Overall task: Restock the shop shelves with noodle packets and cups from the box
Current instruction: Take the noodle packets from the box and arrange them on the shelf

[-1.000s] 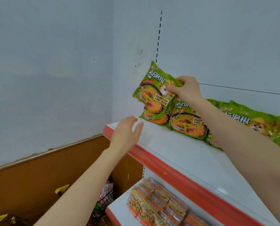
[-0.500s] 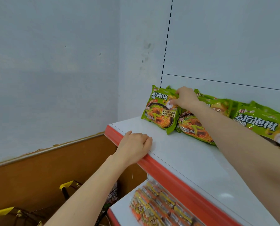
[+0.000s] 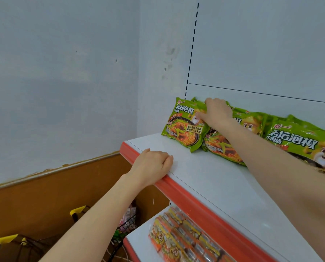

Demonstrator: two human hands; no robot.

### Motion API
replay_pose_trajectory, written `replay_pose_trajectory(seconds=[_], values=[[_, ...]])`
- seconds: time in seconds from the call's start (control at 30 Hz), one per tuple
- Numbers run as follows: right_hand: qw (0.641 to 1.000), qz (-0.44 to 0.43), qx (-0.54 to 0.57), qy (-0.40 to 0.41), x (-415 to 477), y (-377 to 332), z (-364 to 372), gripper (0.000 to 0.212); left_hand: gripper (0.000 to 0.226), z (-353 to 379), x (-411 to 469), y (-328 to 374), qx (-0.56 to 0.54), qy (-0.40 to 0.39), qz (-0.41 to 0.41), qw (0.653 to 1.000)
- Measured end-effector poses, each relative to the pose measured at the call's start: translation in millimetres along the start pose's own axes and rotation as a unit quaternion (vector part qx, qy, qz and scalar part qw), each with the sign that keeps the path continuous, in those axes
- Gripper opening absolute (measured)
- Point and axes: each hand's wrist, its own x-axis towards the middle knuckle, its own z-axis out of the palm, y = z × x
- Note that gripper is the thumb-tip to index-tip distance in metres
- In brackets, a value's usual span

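Note:
A green noodle packet [image 3: 182,129] stands at the left end of the white top shelf [image 3: 214,178], leaning back against the rear panel. My right hand [image 3: 216,112] grips its top edge, fingers over the top and thumb on the front. More green packets [image 3: 294,138] line up to the right, partly hidden by my right forearm. My left hand [image 3: 150,167] rests on the shelf's red front edge with its fingers loosely curled, holding nothing.
Orange and yellow noodle packets [image 3: 178,237] lie on the lower shelf. Below left stand a black wire basket [image 3: 125,227] and a brown box with yellow tape [image 3: 8,244]. A wooden panel [image 3: 44,195] and a pale wall close off the left side.
My right hand has brought the green packet down from the air and stood it at the left end of the row. My left hand has come to rest on the shelf edge.

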Motion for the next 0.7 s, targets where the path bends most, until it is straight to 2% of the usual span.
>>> replay_pose_trajectory(seconds=[0.17, 0.3, 0.43, 0.6, 0.7], values=[[0.994, -0.063, 0.080, 0.047, -7.6, -19.1, -11.2, 0.039, 0.045, -12.0, -5.6, 2.8, 0.069, 0.074, 0.015, 0.995], [0.977, -0.130, 0.168, 0.017, -17.8, -61.7, -19.3, 0.037, 0.042, -27.2, -33.3, 5.9, 0.094, 0.128, 0.024, 0.987], [0.959, -0.192, 0.210, -0.005, -39.7, -123.7, -25.0, 0.034, 0.052, -46.0, -81.7, -5.8, 0.137, 0.160, -0.004, 0.977], [0.929, -0.265, 0.254, -0.043, -95.6, -210.2, -18.2, 0.032, 0.048, -58.4, -168.7, -23.8, 0.145, 0.159, -0.084, 0.973], [0.915, -0.290, 0.268, -0.084, -146.6, -252.6, -9.3, 0.032, 0.048, -60.4, -230.1, -33.7, 0.165, 0.116, -0.148, 0.968]])
